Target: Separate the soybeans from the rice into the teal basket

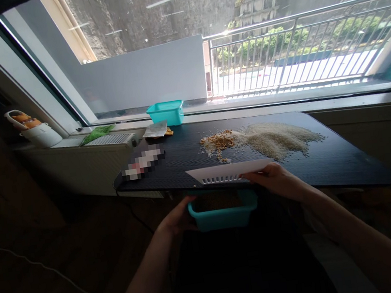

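Observation:
My left hand (180, 217) grips the left end of a teal plastic bin (224, 219), just below the table's front edge. Inside the bin lies a dark, grainy layer, too dim to identify. A white flat plate with a row of slots (221, 172) is pinched at its right end by my right hand (274, 179). The plate is on edge at the front of the dark table (182, 158), above the bin. Behind it spreads a heap of white rice (275, 137), with yellow-orange kernels (218, 140) mixed into its left side.
Another teal bin (172, 114) stands at the back by the window, with a silvery packet (156, 130) before it. A pixelated item (144, 163) lies on the table's left. A radiator (83, 158), white pot (42, 135) and green cloth (97, 133) are farther left. A cable (44, 267) crosses the floor.

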The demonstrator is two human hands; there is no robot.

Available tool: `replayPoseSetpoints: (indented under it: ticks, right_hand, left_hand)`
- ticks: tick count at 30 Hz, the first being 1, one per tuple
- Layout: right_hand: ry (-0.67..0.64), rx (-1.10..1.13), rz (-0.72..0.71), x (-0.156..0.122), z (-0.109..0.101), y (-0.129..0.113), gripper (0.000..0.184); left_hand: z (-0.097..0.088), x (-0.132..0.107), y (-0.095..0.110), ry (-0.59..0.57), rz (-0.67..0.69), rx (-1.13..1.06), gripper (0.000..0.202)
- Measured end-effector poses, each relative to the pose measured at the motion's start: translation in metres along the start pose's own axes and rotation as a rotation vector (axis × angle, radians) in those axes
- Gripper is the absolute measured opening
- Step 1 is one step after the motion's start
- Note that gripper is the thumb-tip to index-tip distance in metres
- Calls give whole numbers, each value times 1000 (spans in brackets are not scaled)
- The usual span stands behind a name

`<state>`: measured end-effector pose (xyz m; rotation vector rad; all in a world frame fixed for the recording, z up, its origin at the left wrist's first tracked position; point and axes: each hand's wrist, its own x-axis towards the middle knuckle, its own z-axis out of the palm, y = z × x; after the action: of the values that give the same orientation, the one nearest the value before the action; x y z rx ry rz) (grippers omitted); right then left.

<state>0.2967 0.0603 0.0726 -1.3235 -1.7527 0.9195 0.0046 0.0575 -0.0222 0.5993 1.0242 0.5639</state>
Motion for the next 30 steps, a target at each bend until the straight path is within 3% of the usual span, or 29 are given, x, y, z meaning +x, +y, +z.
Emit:
replayPoseSetpoints:
  ticks: [5, 10, 14, 30]
  right_hand:
    - [62, 29, 37, -17, -15, 1, 43]
    - [234, 18, 71, -3, -20, -4, 36]
    - [378, 40, 92, 10, -29, 8, 35]
    - [309, 60, 119, 10, -33, 21, 36]
  left_hand:
    - [3, 1, 1, 5, -5, 16, 47]
    - [5, -1, 6, 25, -10, 50, 46]
    - [9, -1, 5, 32, 1, 78, 47]
    - [11, 3, -1, 43, 33, 110, 49]
